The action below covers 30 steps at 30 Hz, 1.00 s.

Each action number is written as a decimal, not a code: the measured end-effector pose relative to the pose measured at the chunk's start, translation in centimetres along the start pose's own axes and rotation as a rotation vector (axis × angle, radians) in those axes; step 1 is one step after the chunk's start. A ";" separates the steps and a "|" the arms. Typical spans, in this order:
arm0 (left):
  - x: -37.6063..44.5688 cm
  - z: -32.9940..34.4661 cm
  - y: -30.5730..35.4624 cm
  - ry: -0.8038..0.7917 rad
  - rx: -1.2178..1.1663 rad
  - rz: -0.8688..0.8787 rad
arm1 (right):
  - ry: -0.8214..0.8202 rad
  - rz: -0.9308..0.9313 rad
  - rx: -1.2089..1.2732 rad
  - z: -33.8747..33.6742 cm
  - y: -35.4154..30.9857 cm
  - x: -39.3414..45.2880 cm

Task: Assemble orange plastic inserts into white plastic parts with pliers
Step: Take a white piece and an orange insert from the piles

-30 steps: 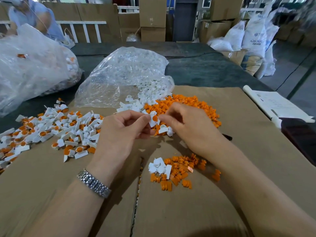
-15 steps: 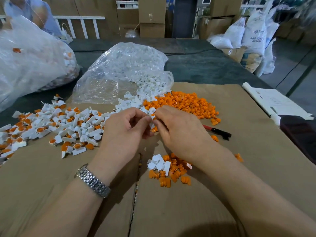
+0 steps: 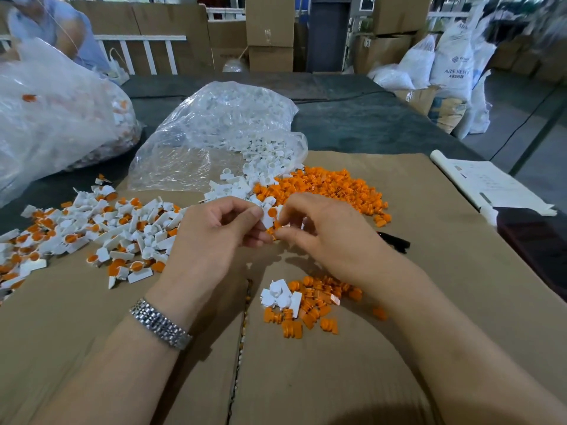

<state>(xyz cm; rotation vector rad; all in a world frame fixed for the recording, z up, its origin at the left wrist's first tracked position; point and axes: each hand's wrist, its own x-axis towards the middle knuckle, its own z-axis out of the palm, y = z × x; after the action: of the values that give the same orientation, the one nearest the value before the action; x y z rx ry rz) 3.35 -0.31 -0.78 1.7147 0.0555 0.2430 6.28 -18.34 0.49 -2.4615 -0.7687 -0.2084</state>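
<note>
At the left of the frame, a spread of finished pieces, white with orange centres, lies on the cardboard sheet covering the tabletop. Above it, upper left, sits a large clear bag. A second clear bag, upper centre, spills white parts onto the cardboard.

Left hand, wristwatch on the wrist: fingers curled, thumb and forefinger pinched on a white plastic part showing an orange insert in its round opening. The part is held at frame centre, above the cardboard.

Right hand: fingers bent, fingertips closed against the same part from the right side.

Below the hands lies a small heap of loose orange inserts with a few white parts. Right of centre, a larger orange pile. A dark tool is partly hidden behind the right hand; type cannot be told.
</note>
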 end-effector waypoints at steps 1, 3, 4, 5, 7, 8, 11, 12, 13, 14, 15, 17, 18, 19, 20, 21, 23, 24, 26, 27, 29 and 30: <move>0.0 0.0 0.1 -0.007 -0.012 -0.013 | 0.011 0.029 0.004 -0.4 0.5 0.0; -0.1 0.0 0.1 -0.019 -0.019 -0.035 | 0.036 0.098 -0.083 -1.1 1.6 -0.1; -0.1 0.1 0.1 -0.020 -0.025 -0.045 | 0.032 0.130 -0.140 -1.2 2.0 -0.2; -0.2 0.1 0.2 -0.020 -0.028 -0.050 | 0.016 0.156 -0.181 -1.4 2.3 -0.3; -0.2 0.0 0.2 -0.023 -0.021 -0.048 | -0.022 0.207 -0.199 -1.6 2.9 -0.5; -0.1 -0.1 0.2 -0.025 -0.022 -0.045 | -0.040 0.233 -0.198 -1.8 3.1 -0.6; -0.2 -0.3 0.3 -0.035 -0.023 -0.040 | -0.079 0.276 -0.162 -3.0 3.6 -0.7; -0.2 -0.3 0.3 -0.041 -0.011 -0.039 | -0.082 0.266 -0.096 -3.2 3.5 -0.7; -0.3 -0.2 0.3 -0.053 0.006 -0.038 | -0.079 0.244 -0.001 -3.3 3.0 -0.7; -0.3 -0.1 0.3 -0.069 0.026 -0.031 | -0.079 0.215 0.092 -3.1 2.3 -0.7; -0.4 0.1 0.3 -0.088 0.047 -0.014 | -0.088 0.185 0.143 -2.8 1.6 -0.7; -0.6 0.6 0.1 -0.123 0.104 0.048 | -0.104 0.125 0.103 -1.7 0.4 -0.7; -0.7 0.8 0.0 -0.133 0.136 0.081 | -0.102 0.100 0.049 -1.3 0.0 -0.8; -0.7 0.9 0.0 -0.138 0.163 0.110 | -0.097 0.083 0.004 -0.9 -0.3 -0.8; -0.8 0.9 -0.1 -0.142 0.183 0.133 | -0.089 0.078 -0.016 -0.8 -0.4 -0.8; -0.8 0.8 0.0 -0.149 0.196 0.149 | -0.074 0.085 -0.017 -0.8 -0.3 -0.7; -0.7 0.3 0.1 -0.169 0.211 0.163 | -0.026 0.144 0.048 -1.2 -0.2 -0.7; -0.7 0.1 0.1 -0.179 0.226 0.176 | -0.004 0.185 0.127 -1.5 -0.1 -0.7; -0.7 -0.1 0.3 -0.223 0.267 0.206 | -0.009 0.243 0.296 -1.9 -0.2 -0.7; -0.8 0.1 0.4 -0.249 0.267 0.206 | -0.026 0.253 0.345 -2.0 -0.3 -0.8; -0.8 0.3 0.4 -0.262 0.205 0.196 | -0.049 0.252 0.420 -2.0 -0.4 -0.8; -0.7 0.3 0.4 -0.257 0.164 0.200 | -0.052 0.244 0.462 -2.1 -0.5 -0.9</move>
<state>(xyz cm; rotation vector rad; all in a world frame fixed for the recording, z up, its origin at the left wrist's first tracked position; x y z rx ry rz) 2.63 -0.77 -0.49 1.9035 -0.2936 0.1677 5.29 -19.54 2.20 -2.0972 -0.4657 0.1152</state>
